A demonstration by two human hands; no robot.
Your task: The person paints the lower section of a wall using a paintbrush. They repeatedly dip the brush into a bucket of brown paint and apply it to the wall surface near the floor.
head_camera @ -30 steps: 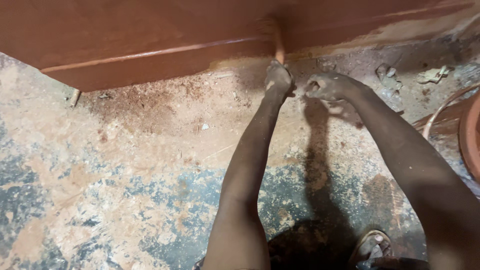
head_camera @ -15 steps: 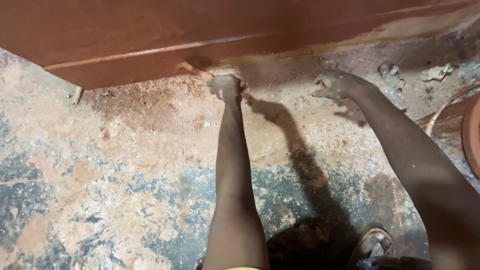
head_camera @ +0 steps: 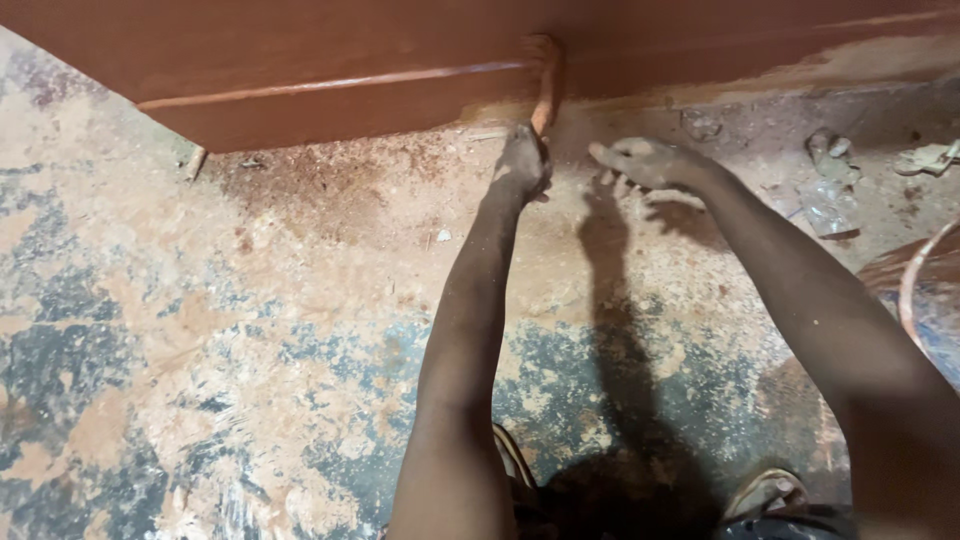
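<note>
My left hand [head_camera: 524, 166] grips the handle of a paint-covered brush [head_camera: 544, 78]. The brush stands upright, and its head presses against the lower part of a large red-brown wooden panel [head_camera: 330, 60] that stands on the floor. My right hand [head_camera: 642, 160] hovers just right of the left one, low over the floor, fingers spread and holding nothing. Both hands are dusty and smeared with paint.
The concrete floor [head_camera: 200, 330] is blotched with red-brown dust and paint. Crumpled plastic scraps [head_camera: 826, 205] lie at the right near the panel's base. A round container rim [head_camera: 912, 285] shows at the right edge. A sandalled foot [head_camera: 766, 492] is at the bottom.
My left hand swept the brush left along the panel's lower edge, then came back right; the brush now points up again. The right hand stayed near the same spot.
</note>
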